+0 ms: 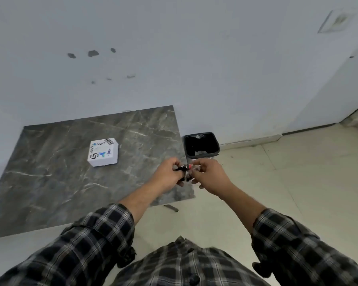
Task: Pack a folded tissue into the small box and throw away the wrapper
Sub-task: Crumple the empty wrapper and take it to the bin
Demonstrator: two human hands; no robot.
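Both your hands together over table (50,172) right edge, pinched on same crumpled wrapper (188,171): left hand (170,172) grips dark end, right hand (208,172) grips clear end. Looks like you're balling it small before drop. Bin (202,144) sits on floor just beyond hands, open top, so short reach. Box (103,152) closed on table, well left of hands. Tissue not visible; likely inside box, can't confirm.
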